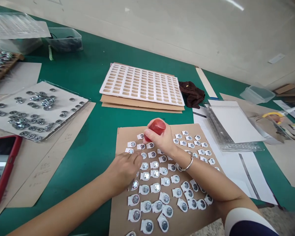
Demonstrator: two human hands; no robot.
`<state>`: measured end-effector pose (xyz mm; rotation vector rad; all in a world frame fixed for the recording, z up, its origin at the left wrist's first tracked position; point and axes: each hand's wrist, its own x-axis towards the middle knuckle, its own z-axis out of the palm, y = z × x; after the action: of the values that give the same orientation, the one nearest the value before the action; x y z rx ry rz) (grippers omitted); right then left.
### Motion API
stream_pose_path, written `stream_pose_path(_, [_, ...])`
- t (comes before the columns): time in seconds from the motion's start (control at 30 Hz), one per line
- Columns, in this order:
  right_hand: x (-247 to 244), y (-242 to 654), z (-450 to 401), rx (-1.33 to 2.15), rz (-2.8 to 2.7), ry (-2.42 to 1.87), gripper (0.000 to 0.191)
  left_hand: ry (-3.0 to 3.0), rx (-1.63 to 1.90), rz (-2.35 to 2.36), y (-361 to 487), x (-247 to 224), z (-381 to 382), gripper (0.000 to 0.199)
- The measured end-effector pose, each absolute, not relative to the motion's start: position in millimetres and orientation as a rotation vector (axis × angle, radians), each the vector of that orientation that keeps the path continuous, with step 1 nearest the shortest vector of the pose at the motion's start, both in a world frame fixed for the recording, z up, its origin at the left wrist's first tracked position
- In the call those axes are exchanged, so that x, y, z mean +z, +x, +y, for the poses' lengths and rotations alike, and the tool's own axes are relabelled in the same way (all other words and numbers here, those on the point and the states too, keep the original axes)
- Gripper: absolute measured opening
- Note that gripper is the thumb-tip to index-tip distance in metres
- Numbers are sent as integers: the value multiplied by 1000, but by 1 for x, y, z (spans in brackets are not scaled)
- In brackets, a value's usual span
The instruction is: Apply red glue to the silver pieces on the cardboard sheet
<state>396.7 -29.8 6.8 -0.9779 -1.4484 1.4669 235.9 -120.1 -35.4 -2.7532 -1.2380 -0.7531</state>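
My right hand (162, 139) is wrapped round a tool with a rounded red handle (157, 127). The tool points down toward the small white pieces with round silver metal centres, such as this white piece (154, 165); its tip is too small to make out. Beside it, my left hand (125, 168) rests low over the cardboard sheet (124, 131), its fingers bent and pressed together near the tool's tip. Whatever those fingers hold is hidden. Rows of the white pieces lie around both hands on the cardboard.
A white grid tray (142, 83) lies on cardboard behind my hands, beside a dark brown cloth (191, 93). Loose metal discs (22, 119) cover a sheet at left, near a red-edged phone (2, 170). Plastic sleeves with white card (236, 121) lie at right.
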Motion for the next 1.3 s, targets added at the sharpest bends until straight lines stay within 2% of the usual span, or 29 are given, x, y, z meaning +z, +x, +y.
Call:
stream_pose_path(0.17, [0,397,-32,1200,-1705,-1045,31,-2618,-639,-1132,249,-35,-124,18])
stream_pose_path(0.4, [-4,393,-33,895,-1904,-965,29,-2581,-653,-1088,251,-27,-123,15])
stream_pose_path(0.8, [-7,392,-34,841,-1955,-892,25,-2580,-692,-1132,250,-23,-123,21])
stream_pose_path(1.3, [-11,393,-33,868,-1902,-853,24,-2585,-715,-1112,249,-28,-122,16])
